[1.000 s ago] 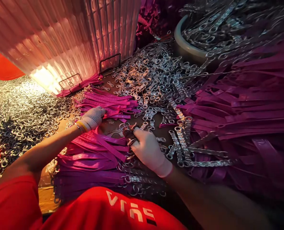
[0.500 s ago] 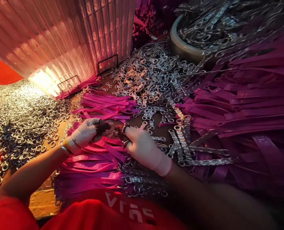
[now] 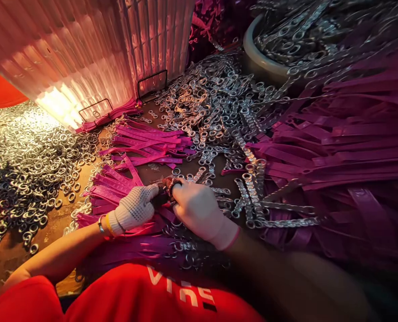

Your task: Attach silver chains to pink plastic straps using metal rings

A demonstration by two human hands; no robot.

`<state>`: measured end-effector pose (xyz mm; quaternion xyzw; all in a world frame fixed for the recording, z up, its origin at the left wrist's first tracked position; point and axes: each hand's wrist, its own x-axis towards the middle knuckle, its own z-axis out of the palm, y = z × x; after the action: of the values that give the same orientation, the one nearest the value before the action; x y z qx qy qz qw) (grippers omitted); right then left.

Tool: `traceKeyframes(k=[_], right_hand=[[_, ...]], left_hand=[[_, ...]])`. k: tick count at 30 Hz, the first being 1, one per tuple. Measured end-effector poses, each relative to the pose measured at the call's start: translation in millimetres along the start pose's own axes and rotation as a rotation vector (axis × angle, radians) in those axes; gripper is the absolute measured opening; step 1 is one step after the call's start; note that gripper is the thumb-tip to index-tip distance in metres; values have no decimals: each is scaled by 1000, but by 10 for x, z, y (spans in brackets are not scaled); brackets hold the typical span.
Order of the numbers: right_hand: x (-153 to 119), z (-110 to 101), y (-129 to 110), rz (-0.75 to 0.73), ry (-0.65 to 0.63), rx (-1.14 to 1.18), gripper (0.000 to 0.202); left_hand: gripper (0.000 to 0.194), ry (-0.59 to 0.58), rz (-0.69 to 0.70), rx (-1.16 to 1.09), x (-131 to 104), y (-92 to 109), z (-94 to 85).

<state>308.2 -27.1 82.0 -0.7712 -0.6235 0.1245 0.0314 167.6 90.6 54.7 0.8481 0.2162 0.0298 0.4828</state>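
Observation:
My left hand (image 3: 137,208), in a white dotted glove with dark fingertips, is closed with its fingers against my right hand. My right hand (image 3: 199,206), in a plain white glove with dark, worn fingertips, is also closed, a dark ring-like shape showing at its thumb and finger. Whatever they grip between them is too small and dark to make out. Beneath and left of the hands lie magenta straps (image 3: 113,190) with metal ends. Beyond the hands is another bundle of magenta straps (image 3: 148,143).
Loose metal rings (image 3: 34,165) are heaped at the left. Silver metal links (image 3: 205,98) pile up behind, near a tub (image 3: 269,65) full of twisted metal strips. A ribbed translucent panel (image 3: 98,58) stands at the back left. More magenta straps (image 3: 346,152) cover the right side.
My left hand has moved right and slightly down, closing the gap to my right hand. My right hand has stayed nearly in place. The straps under the left hand are more exposed at left.

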Motion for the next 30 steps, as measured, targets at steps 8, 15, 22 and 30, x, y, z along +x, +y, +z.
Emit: traceKeyframes(k=[8, 15, 22, 30], right_hand=[[59, -123, -15, 69, -190, 75, 28], [-22, 71, -72, -124, -116, -46, 18], [-168, -31, -88, -27, -117, -34, 18], [-367, -63, 594, 235, -24, -193, 18]], left_hand=[[23, 50, -68, 12, -79, 12, -65], [17, -88, 21, 103, -73, 6, -17], [14, 21, 16, 361, -292, 47, -852], [28, 386, -312, 19, -679, 95, -957]])
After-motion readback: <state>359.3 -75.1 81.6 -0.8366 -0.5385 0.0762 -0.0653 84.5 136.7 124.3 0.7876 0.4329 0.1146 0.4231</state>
